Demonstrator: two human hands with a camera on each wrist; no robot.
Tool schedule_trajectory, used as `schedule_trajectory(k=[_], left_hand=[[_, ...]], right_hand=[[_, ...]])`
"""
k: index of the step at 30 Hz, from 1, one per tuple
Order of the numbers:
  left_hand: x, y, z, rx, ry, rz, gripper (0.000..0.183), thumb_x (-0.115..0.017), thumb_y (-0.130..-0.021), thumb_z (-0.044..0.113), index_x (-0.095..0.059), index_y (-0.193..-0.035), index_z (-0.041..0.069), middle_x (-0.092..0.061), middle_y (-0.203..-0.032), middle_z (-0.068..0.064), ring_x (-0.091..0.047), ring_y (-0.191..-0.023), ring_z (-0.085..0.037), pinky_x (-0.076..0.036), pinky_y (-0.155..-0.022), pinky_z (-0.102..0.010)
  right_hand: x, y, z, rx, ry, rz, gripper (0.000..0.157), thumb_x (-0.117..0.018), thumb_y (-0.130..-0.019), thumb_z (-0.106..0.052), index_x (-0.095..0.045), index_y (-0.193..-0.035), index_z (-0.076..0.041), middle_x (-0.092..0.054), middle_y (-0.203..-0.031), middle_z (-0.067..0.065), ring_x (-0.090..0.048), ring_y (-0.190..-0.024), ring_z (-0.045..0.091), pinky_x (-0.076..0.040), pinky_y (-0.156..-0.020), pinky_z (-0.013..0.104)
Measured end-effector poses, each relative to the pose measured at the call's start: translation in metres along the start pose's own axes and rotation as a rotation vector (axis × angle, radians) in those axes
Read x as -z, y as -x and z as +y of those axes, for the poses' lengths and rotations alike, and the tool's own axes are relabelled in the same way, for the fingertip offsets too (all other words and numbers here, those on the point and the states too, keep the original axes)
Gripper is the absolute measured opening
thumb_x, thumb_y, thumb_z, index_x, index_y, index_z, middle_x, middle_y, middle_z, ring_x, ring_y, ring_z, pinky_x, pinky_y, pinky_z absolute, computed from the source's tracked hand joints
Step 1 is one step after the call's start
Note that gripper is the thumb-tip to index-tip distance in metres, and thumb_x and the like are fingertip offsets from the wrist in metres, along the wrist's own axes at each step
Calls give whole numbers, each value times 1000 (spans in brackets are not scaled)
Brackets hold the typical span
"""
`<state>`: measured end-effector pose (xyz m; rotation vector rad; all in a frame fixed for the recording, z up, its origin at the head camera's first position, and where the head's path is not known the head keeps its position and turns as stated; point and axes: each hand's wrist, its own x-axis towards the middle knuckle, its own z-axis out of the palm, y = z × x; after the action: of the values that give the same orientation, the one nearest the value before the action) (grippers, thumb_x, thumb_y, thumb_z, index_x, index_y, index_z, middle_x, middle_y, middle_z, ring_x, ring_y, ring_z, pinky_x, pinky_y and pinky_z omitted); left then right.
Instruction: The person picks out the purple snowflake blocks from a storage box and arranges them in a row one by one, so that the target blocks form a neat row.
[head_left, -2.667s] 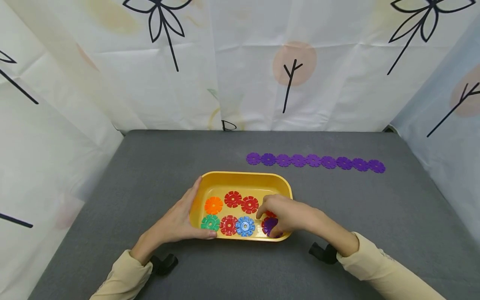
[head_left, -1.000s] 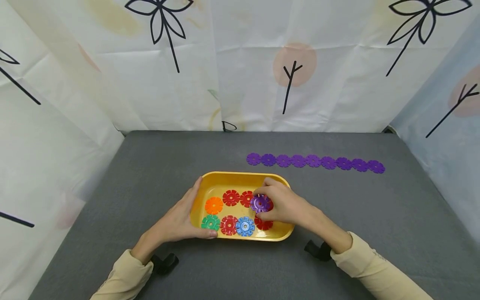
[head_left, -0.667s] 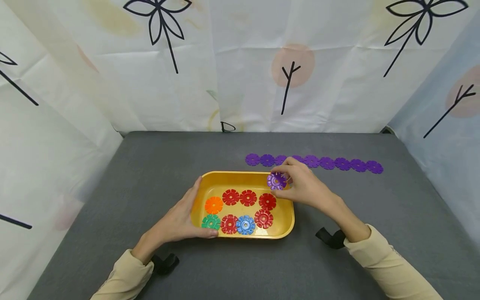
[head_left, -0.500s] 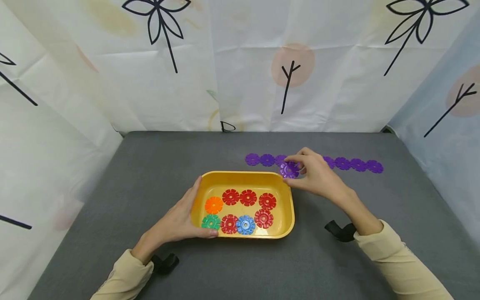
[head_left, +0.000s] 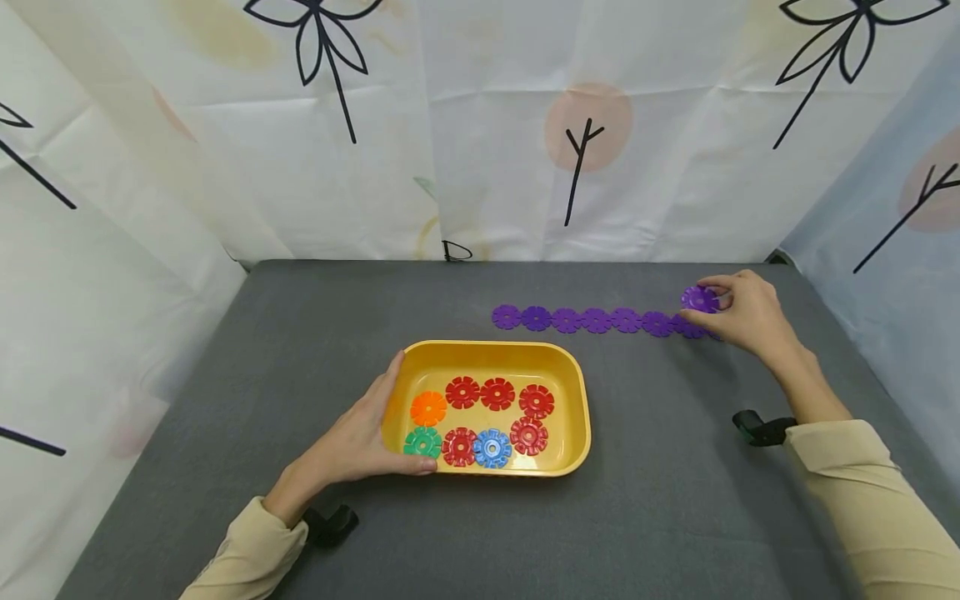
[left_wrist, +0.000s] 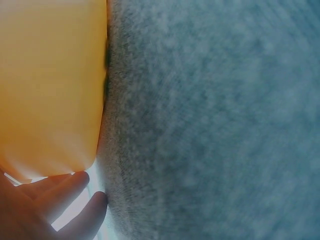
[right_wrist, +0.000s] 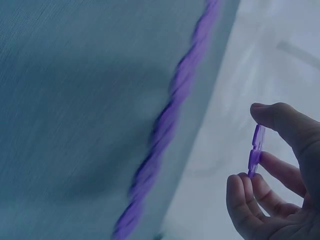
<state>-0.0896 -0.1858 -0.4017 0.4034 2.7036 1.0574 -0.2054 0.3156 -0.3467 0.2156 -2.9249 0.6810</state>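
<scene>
My right hand (head_left: pixel 753 317) pinches a purple flower-shaped plastic disc (head_left: pixel 699 298) between thumb and fingertips. In the right wrist view the held disc (right_wrist: pixel 255 150) is seen edge-on, raised above the table. Behind and below it runs a row of joined purple flower discs (head_left: pixel 596 320), its right end hidden by the hand. My left hand (head_left: pixel 352 433) holds the left end of a yellow tray (head_left: pixel 487 354), thumb on the near rim and fingers along the side. Inside lie several red flower discs (head_left: pixel 462 392), plus an orange one (head_left: pixel 428 408), a green one (head_left: pixel 422 442) and a blue one (head_left: pixel 492 448).
The grey cloth-covered table (head_left: pixel 600 533) ends at a white printed curtain (head_left: pixel 487 167) along the back and sides. A black wrist camera mount (head_left: pixel 761 429) hangs under the right wrist, and another mount (head_left: pixel 330 527) under the left.
The right hand has picked the purple disc from the tray's right end, lifted it out and carried it right and back, over the row's right end. The left hand stays on the tray.
</scene>
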Motion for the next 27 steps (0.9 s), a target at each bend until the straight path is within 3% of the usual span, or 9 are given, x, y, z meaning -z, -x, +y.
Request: schedule_trajectory(k=[3,6,9,10,14,22,25,27], left_hand=[[0,0,0,5,4,-2,138,-88,-65,61,0,-166,26,-38,-154,-10,-51,-116,-23,-53,-91,-38],[0,0,1,9,5,-4,138,-88,-65,61,0,-166,26,-38,-154,-10,-52,-116,-23,-53,-90,-38],[-1,0,1,11,5,-4,137,-88,-65,60,0,-165,27,-38,-154,-10,-52,-115,-23,-53,-90,-38],[-1,0,2,9,8,-4,137,-88,-65,60,0,-165,27,-38,-154,-10,-52,-115,-23,-53,-90,-38],[-2,1,2,-4,19,-8,137,-89,-65,59,0,-165,27,-40,-152,-10,-52,-114,-22,-53,-90,-38],[-3,1,2,-22,25,-9,137,-89,-66,59,0,-165,28,-41,-150,-9,-52,-113,-20,-54,-90,-36],[-3,0,2,-26,27,-12,137,-89,-66,59,1,-165,28,-41,-150,-9,-52,-113,-20,-54,-89,-36],[-3,0,2,-27,27,-12,137,-89,-66,59,1,-165,28,-41,-150,-9,-52,-112,-20,-54,-89,-36]], right_hand=[[6,1,29,-63,23,-5,54,-76,-90,-23,-61,-126,15,-60,-116,43,-57,-102,52,-38,-93,64],[12,5,56,-142,32,-9,58,-73,-93,-28,-58,-128,16,-58,-121,45,-54,-110,56,-31,-101,69],[18,11,78,-226,37,-18,63,-69,-95,-34,-55,-129,17,-56,-124,46,-54,-112,58,-41,-95,62],[19,14,85,-248,38,-22,64,-68,-95,-34,-54,-129,18,-55,-124,47,-55,-111,58,-46,-87,56],[23,26,110,-311,46,-36,65,-65,-96,-33,-51,-127,22,-53,-124,48,-54,-108,59,-43,-72,41],[22,44,132,-379,58,-82,70,-58,-100,-37,-44,-129,25,-49,-128,48,-39,-116,62,-28,-101,66],[22,46,135,-436,17,-130,76,-54,-101,-42,-40,-136,24,-43,-135,48,-35,-123,65,-32,-102,67],[23,48,137,-474,-28,-163,78,-54,-100,-40,-35,-140,24,-40,-139,48,-37,-124,64,-43,-92,60]])
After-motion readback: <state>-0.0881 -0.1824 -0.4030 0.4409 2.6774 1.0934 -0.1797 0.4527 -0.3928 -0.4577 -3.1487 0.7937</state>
